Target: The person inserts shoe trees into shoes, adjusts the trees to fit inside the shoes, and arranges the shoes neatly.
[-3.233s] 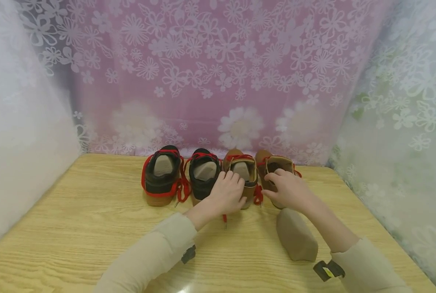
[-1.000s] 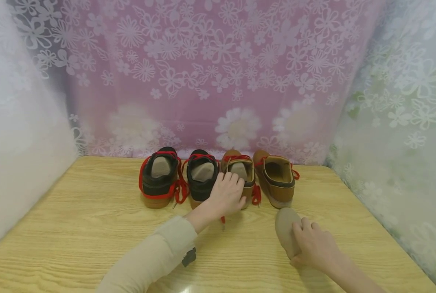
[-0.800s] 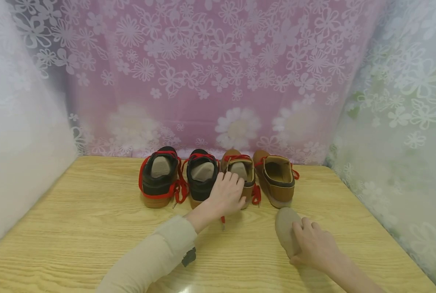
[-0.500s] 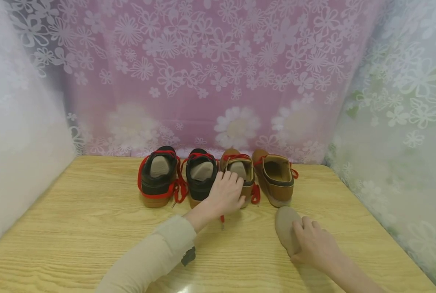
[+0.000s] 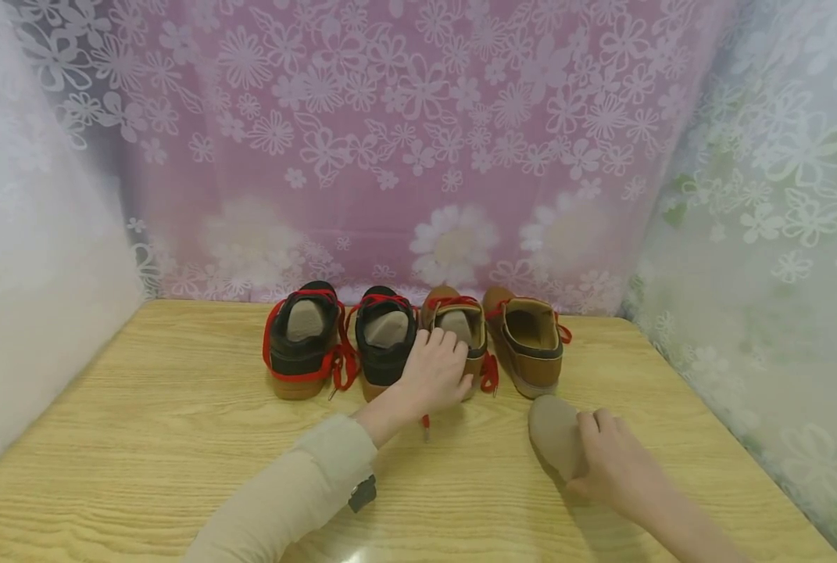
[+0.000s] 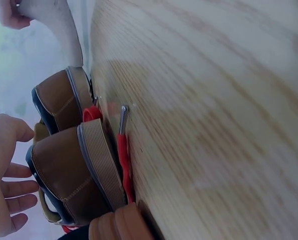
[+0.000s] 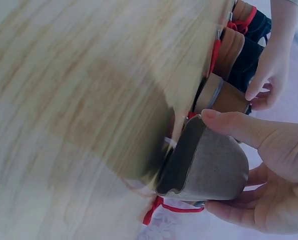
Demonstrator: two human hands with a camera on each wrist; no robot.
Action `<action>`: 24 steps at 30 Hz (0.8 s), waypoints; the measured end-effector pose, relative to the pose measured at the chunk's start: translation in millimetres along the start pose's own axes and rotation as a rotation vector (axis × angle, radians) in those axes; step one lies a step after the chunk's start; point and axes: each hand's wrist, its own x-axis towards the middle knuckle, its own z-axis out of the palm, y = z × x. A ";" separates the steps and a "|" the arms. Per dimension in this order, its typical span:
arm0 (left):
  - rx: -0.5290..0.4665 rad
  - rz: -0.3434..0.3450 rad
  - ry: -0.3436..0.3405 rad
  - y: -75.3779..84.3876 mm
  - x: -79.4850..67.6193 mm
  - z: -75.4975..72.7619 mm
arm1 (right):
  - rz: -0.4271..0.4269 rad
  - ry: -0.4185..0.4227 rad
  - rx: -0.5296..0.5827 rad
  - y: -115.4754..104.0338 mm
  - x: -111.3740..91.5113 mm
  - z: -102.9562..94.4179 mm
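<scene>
In the head view, my right hand (image 5: 615, 465) grips a grey-beige moulded shoe shaper (image 5: 553, 434) in front of the rightmost brown shoe (image 5: 541, 367). The right wrist view shows the thumb on the rim of the shaper (image 7: 216, 167) and fingers on its far side; its underside is hollow. My left hand (image 5: 438, 367) rests over the heel collar of the other brown shoe (image 5: 477, 366), which has a shaper (image 5: 455, 322) inside. Its fingers look loosely bent by the collar in the left wrist view. No shaper shows inside the rightmost shoe.
Two black shoes with red laces, one far left (image 5: 298, 363) and one beside it (image 5: 383, 361), stand in the row, each with a shaper inside. A pink floral curtain (image 5: 390, 156) hangs behind the wooden table (image 5: 144, 438); pale sheets flank both sides.
My right hand has left the rightmost shoe's opening, taken hold of the shaper on the table and just tilted it slightly, shifting a little right. My left hand has stayed put.
</scene>
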 end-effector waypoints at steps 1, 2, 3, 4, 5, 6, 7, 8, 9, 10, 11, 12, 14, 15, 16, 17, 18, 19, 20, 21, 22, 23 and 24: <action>0.001 -0.003 0.001 0.8 0.3 -0.5 | 0.010 0.001 0.009 0.4 0.0 -1.0; 0.003 -0.007 0.003 1.5 0.6 -1.0 | 0.020 -0.004 0.013 1.0 0.4 -2.0; 0.007 -0.012 0.006 2.2 0.9 -1.4 | 0.025 -0.008 0.014 1.4 0.6 -3.2; 0.011 -0.017 0.005 2.9 1.1 -1.9 | 0.030 -0.006 0.017 1.9 0.5 -4.1; 0.013 -0.022 0.010 3.6 1.3 -2.2 | 0.033 -0.007 0.018 2.5 0.5 -4.9; 0.016 -0.024 0.013 4.3 1.6 -2.5 | 0.032 -0.002 0.020 3.2 0.4 -5.6; 0.021 -0.026 0.016 5.0 1.7 -2.9 | 0.031 0.007 0.025 3.8 -0.1 -6.3; 0.023 -0.026 0.019 5.8 2.0 -3.2 | 0.029 0.010 0.025 4.5 -0.5 -6.8; 0.024 -0.027 0.021 6.6 2.2 -3.6 | 0.025 0.015 0.028 5.4 -0.9 -7.2; 0.025 -0.027 0.022 7.4 2.4 -3.9 | 0.021 0.023 0.030 6.1 -1.2 -7.7; 0.026 -0.025 0.023 8.3 2.6 -4.2 | 0.016 0.028 0.028 7.0 -1.4 -8.0; 0.026 -0.024 0.020 9.1 2.9 -4.6 | 0.009 0.034 0.026 8.0 -1.3 -8.3; 0.018 -0.022 0.023 11.1 3.8 -5.2 | -0.009 0.037 0.016 10.2 -1.0 -9.0; 0.014 -0.021 0.025 12.1 4.3 -5.6 | -0.019 0.045 0.011 11.3 -0.8 -9.5; 0.010 -0.018 0.028 13.3 5.0 -6.2 | -0.026 0.051 0.007 12.4 -0.9 -10.3; 0.004 -0.015 0.031 14.5 5.7 -6.7 | -0.036 0.057 0.002 13.7 -0.8 -10.9; 0.000 -0.011 0.034 15.8 6.5 -7.2 | -0.047 0.068 -0.004 15.1 -0.6 -11.5; -0.005 -0.007 0.040 17.3 7.3 -7.8 | -0.056 0.084 -0.007 16.3 -0.7 -12.5; -0.011 -0.002 0.046 18.8 8.0 -8.6 | -0.066 0.103 -0.009 17.7 -0.5 -13.4; -0.017 0.002 0.052 20.4 8.8 -9.5 | -0.072 0.115 -0.010 19.1 -0.3 -14.7; -0.021 0.005 0.059 22.0 9.5 -10.4 | -0.073 0.119 -0.007 20.7 0.0 -16.0; -0.025 0.011 0.068 23.6 10.3 -11.1 | -0.077 0.126 -0.003 22.3 0.3 -17.4; -0.029 0.016 0.076 25.3 11.1 -11.9 | -0.075 0.123 0.002 23.9 0.8 -19.1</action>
